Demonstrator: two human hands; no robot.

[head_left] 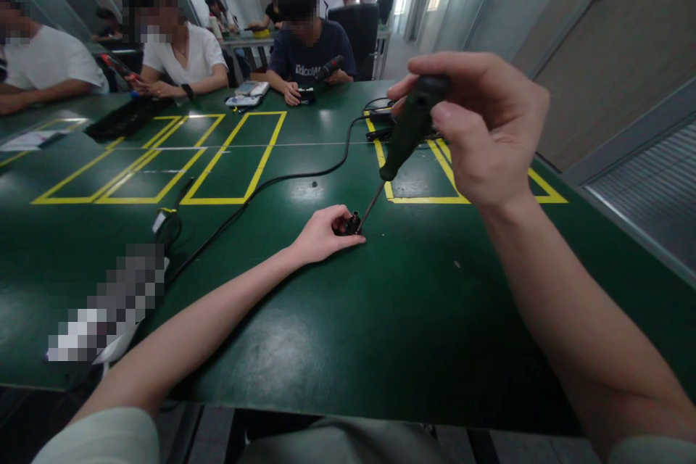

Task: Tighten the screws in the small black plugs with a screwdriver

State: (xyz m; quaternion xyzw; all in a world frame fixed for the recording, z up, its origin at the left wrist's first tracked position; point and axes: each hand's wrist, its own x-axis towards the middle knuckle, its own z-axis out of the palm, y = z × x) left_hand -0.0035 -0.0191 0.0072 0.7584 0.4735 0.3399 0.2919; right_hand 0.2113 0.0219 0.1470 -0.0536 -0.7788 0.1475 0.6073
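My right hand point(478, 123) is closed around the handle of a dark green screwdriver point(410, 123), fingers near the handle's top end. Its thin metal shaft slants down and left to a small black part point(354, 223). That part has a short upright tube and lies low at the tabletop. Thumb and fingers of my left hand point(326, 233) grip it from the left side. The screwdriver's tip meets or sits right beside the part; I cannot tell exactly where it touches. My fingers hide much of the part.
The green table point(261, 355) carries yellow tape outlines. A black cable point(277, 177) runs across it, left of my hands. Black items point(380, 134) lie behind the screwdriver, and a black tray point(130, 118) sits far left. Several people sit across the table, one person point(312, 51) holding a tool.
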